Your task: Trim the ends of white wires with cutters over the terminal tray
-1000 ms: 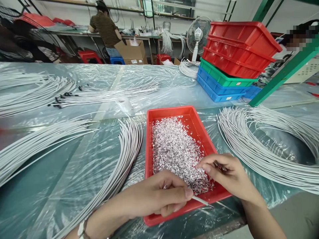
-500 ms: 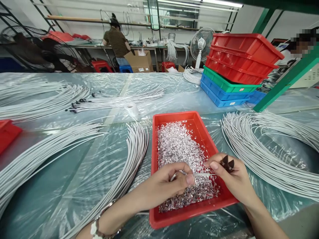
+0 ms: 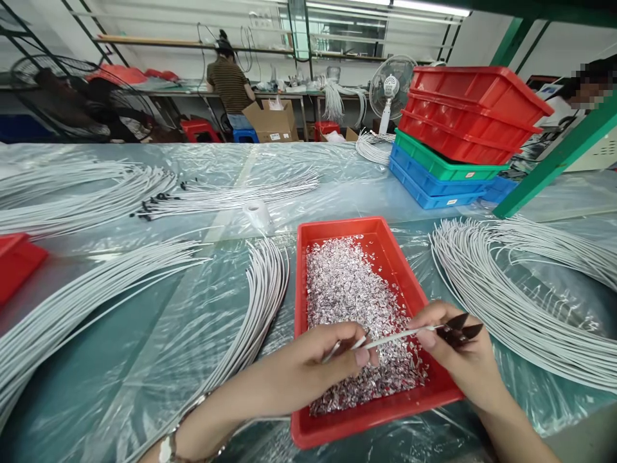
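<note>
My left hand [image 3: 332, 357] is closed in a pinch on a thin white cable [image 3: 393, 337], over the red tray [image 3: 354, 436]. The cable stretches across to my right hand [image 3: 457, 350], whose thumb and forefinger close on its end. Also held in my right hand is a small dark brown tool with two pointed blades [image 3: 457, 329], perhaps snips; its lower part is hidden by the fingers. Beneath both hands, the tray holds a heap of small shiny silver scraps [image 3: 354, 289].
Bundles of white cable lie on the left [image 3: 96, 289], beside the tray [image 3: 260, 302] and in a coil at right [image 3: 482, 289]. Stacked red, green and blue crates [image 3: 472, 116] stand behind a green post [image 3: 554, 154]. A white roll [image 3: 258, 215] lies mid-table. A person [image 3: 229, 80] sits far back.
My right hand has shifted slightly right, away from the left, and a longer stretch of cable shows between them. The dark blades have turned to point more to the right.
</note>
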Available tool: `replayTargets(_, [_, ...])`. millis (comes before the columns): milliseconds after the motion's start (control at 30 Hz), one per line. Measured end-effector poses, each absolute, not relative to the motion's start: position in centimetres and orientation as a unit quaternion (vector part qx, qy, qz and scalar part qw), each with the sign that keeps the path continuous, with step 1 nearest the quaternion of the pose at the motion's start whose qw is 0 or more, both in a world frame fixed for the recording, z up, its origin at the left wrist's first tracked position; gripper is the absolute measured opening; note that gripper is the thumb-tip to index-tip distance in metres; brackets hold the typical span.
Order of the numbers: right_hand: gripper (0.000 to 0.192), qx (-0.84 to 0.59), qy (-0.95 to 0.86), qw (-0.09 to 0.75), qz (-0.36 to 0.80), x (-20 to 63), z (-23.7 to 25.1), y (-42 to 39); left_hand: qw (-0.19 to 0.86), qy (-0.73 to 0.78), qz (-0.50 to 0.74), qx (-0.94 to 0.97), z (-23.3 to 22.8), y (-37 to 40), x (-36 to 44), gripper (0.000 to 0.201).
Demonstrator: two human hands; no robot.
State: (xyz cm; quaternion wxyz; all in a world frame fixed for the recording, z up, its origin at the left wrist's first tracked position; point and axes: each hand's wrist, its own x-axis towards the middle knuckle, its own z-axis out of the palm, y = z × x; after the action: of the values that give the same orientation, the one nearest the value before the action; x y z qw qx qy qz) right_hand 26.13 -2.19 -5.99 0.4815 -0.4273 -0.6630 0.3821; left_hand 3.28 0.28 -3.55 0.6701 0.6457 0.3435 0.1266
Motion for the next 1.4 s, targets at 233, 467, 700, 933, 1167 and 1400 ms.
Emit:
replayTargets(233, [0.011, -0.459, -0.677, 0.424, 0.39, 26.9, -5.6, -1.4, 0.693, 0.335, 0.163, 0.617, -3.9, 0.4, 3.3, 0.04])
replayTargets(467, [0.005, -0.498, -0.692, 0.381, 0.358, 27.6, -5.6, -1.3, 0.608, 0.386, 0.206, 0.663, -5.1, 0.2, 4.3, 0.044])
replayTargets(700, [0.006, -0.516, -0.688, 0.407, 0.307, 27.3, -5.9, -1.2, 0.571, 0.449, 0.132, 0.674, -3.5, -0.3, 4.1, 0.054])
replayTargets(933, [0.018, -0.49, -0.688, 0.442, 0.301, 26.2, -5.8, -2.4, 0.5, 0.427, 0.164, 0.736, -3.8, -1.0, 4.5, 0.045])
replayTargets(1167, [0.019, -0.449, -0.664, 0.449, 0.394, 23.8, -6.1, -2.8, 0.511, 0.367, 0.194, 0.753, -3.9, -0.9, 5.3, 0.038])
replayTargets(1400, [0.023, -0.439, -0.658, 0.443, 0.422, 24.2, -6.3, -2.7, 0.541, 0.36, 0.225, 0.726, -4.4, -0.3, 5.5, 0.029])
